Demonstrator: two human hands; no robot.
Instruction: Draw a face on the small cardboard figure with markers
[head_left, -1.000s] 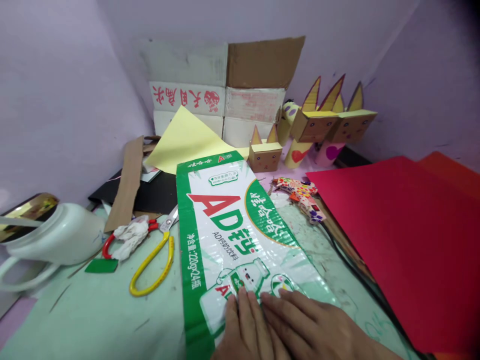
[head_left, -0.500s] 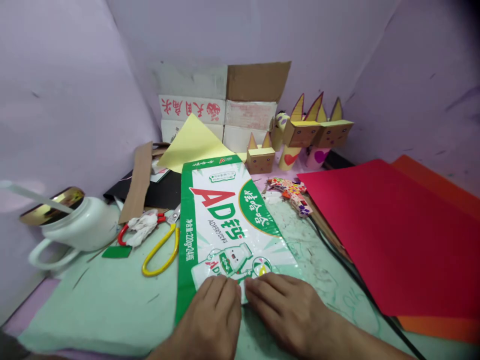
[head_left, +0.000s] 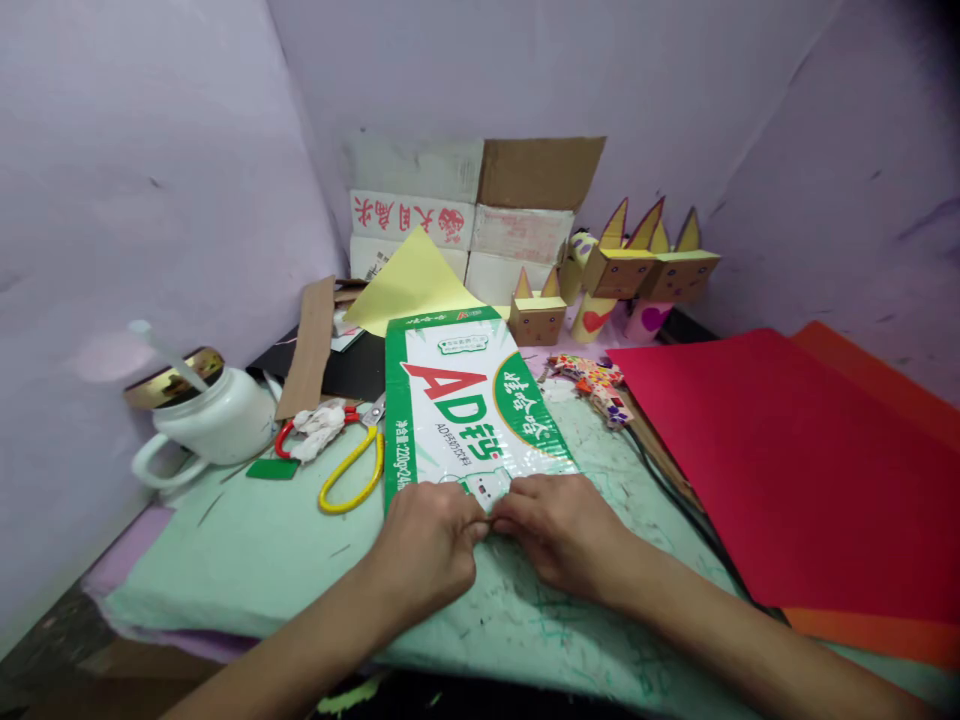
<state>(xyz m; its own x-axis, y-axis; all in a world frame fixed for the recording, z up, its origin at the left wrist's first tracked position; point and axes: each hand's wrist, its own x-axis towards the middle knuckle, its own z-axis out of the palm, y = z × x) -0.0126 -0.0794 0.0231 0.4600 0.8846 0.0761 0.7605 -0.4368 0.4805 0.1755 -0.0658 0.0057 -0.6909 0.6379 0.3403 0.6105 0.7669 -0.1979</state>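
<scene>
A green and white printed cardboard panel (head_left: 450, 400) lies on the cloth-covered table, its near edge toward me. My left hand (head_left: 431, 535) is closed on that near edge, the thumb tucked beneath the curled fingers. Beside it, almost touching, my right hand (head_left: 559, 525) pinches the same edge with thumb and fingers. Both hands cover the lower part of the print. Left of the panel rest scissors (head_left: 351, 480) with yellow and red handles, a crumpled white tissue (head_left: 319, 428) and a small green piece (head_left: 271, 469).
At the left stands a white mug (head_left: 217, 415) with a straw. Red sheets (head_left: 787, 470) over orange ones cover the right side. Behind are yellow paper (head_left: 416, 280), a brown cardboard strip (head_left: 307, 345), a folded carton (head_left: 525, 235) and cardboard animal figures (head_left: 538, 320).
Both hands have moved from lying over the panel's near end to gripping its edge, with more of the print covered. The view has shifted, showing more of the table's front edge.
</scene>
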